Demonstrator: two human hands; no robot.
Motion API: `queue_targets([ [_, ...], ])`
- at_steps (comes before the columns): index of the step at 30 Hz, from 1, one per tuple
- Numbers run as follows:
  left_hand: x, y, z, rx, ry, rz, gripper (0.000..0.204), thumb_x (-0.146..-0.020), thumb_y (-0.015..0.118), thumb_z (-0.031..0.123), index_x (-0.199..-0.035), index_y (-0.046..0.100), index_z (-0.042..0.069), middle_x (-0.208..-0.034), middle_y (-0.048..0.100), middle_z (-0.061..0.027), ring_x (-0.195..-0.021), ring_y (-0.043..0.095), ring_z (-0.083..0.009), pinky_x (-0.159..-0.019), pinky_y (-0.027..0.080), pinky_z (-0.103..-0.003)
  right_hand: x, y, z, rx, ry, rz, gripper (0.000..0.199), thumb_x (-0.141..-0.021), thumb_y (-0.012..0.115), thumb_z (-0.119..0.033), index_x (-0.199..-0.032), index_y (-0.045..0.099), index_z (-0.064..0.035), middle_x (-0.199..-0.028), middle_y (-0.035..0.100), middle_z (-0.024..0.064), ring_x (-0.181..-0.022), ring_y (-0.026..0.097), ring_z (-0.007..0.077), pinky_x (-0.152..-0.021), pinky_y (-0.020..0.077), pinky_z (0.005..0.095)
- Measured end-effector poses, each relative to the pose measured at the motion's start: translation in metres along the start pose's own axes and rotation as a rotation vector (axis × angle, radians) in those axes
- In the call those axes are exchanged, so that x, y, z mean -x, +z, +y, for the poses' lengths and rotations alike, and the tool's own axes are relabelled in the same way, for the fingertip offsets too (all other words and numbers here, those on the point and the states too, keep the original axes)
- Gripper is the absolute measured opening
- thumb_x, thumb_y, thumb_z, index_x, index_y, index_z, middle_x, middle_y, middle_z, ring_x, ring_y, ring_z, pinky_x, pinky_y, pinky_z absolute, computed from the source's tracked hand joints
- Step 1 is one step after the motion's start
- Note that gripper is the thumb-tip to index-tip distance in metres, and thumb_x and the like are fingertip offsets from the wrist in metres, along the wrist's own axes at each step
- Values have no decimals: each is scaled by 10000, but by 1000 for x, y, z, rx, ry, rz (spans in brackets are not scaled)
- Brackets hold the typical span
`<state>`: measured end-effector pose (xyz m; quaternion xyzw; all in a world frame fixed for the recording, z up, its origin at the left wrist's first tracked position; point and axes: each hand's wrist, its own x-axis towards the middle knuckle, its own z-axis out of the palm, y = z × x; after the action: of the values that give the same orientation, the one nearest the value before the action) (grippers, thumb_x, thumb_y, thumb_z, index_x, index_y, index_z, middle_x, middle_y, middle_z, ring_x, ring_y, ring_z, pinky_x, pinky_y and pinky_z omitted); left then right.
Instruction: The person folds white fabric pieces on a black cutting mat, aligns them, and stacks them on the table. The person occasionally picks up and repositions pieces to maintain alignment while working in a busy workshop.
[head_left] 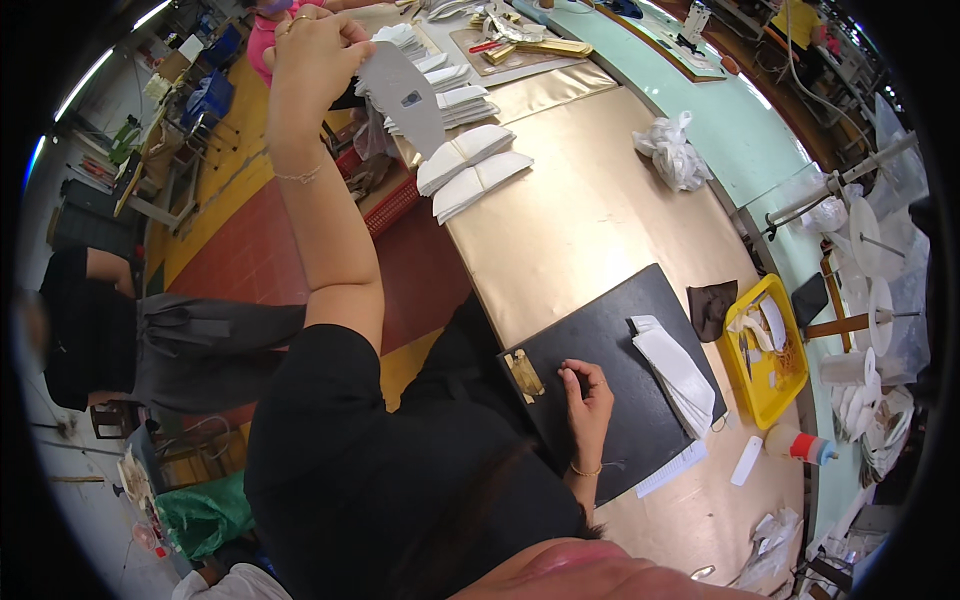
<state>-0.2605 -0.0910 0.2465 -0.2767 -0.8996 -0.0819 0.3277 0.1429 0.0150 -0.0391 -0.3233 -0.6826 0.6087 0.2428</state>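
Note:
My left hand (318,50) is raised over the far left of the table and pinches a flat grey shaped piece (403,98) with a small dark mark on it. Below that piece lie bundles of white folded pieces (478,165) along the table edge. My right hand (588,402) is closed over a black board (600,340), thumb and forefinger together; whatever they may hold is too small to make out. Beside it, a brass-coloured plate (524,376) sits at the board's left edge. A stack of white strips (675,375) rests on the board's right side.
A yellow tray (762,400) with scraps and small tools stands right of the board, near a capped bottle (800,445). Crumpled clear plastic (672,150) lies farther up the gold-coloured table (560,230). A red basket (390,205) is below the table's left edge. Another person (90,330) stands left.

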Motion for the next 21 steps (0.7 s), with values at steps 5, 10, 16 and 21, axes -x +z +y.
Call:
queue_targets([
  [5,4,-3,3,-37,-38,12,213,-760,762,334,-910,751,183,-1149,617,-27,-1149,519,-297,-915,392,-453,1,-1,0,23,-20,-3,124,-917,642,-100,-986,674,-2,-926,669,84,-869,641,169,-798,487,271],
  [10,4,-4,6,-23,-21,25,214,-754,764,332,-914,758,191,-1148,621,-21,-1141,523,-295,-912,390,-445,1,0,0,28,-22,-1,130,-915,644,-104,-988,673,0,-920,669,89,-863,643,176,-796,489,274],
  [16,2,-2,4,-22,-13,25,226,-751,760,338,-923,763,192,-1137,625,-23,-1137,525,-293,-907,390,-440,1,-1,-1,41,-12,3,135,-916,645,-107,-993,674,-1,-919,670,90,-858,643,177,-794,489,275],
  [21,-1,-1,-5,-22,-27,-8,224,-759,748,340,-918,760,183,-1122,627,-29,-1126,532,-291,-901,395,-444,1,0,0,28,-23,-4,140,-914,648,-110,-995,674,0,-920,670,90,-862,643,177,-795,486,272],
])
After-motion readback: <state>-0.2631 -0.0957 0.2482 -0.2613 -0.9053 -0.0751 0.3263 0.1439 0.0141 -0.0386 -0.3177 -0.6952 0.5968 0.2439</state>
